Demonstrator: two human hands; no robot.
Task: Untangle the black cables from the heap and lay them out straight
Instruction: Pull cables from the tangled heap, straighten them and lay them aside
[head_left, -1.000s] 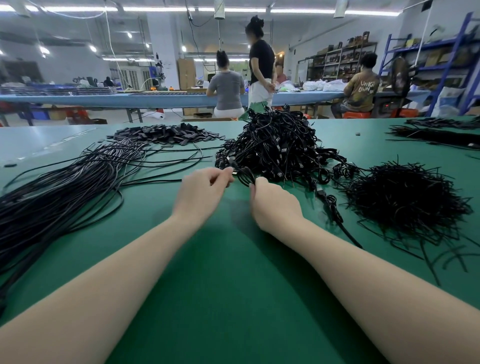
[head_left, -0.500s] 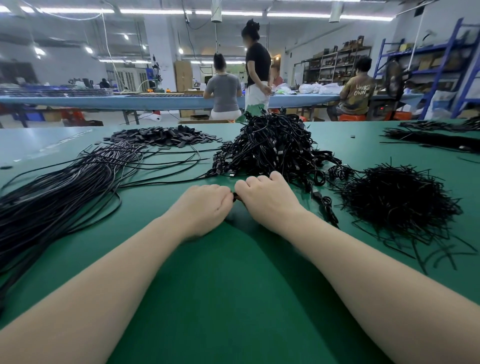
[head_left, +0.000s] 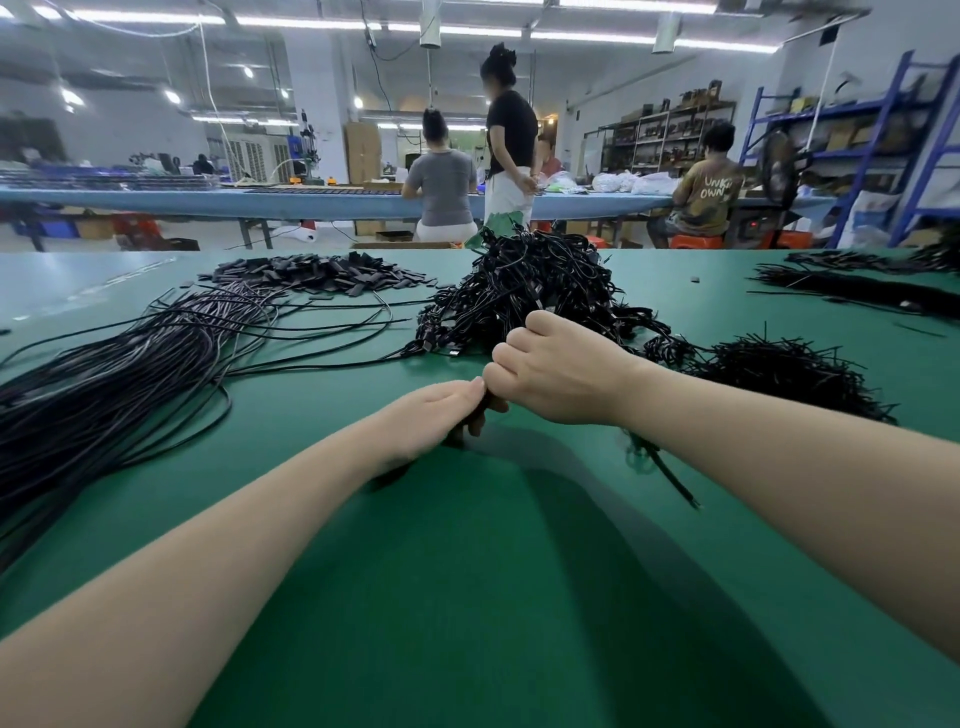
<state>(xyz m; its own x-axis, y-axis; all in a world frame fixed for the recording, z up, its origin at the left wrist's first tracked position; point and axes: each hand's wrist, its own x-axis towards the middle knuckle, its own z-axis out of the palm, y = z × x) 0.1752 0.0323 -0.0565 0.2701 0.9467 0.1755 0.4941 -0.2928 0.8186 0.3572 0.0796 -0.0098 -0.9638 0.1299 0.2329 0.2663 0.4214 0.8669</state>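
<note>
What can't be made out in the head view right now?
- What the left hand and right hand hold: curled fingers hide nearly all of it; only a dark bit shows between them.
- Where the cable below the right forearm leads: the forearm covers its upper part.
- Straightened cables: cut off by the left edge.
- Individual strands in the tangled heap: too dense to separate.

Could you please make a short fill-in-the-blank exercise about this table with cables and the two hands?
1. The tangled heap of black cables lies on a table covered in ____ matting.
2. The straightened black cables lie to the ____ of the heap.
3. The left hand and right hand meet ____ the heap, on the person's side of it.
4. The pile of flat black strips lies ____ the straightened cables.

Missing words: green; left; in front of; behind
</note>
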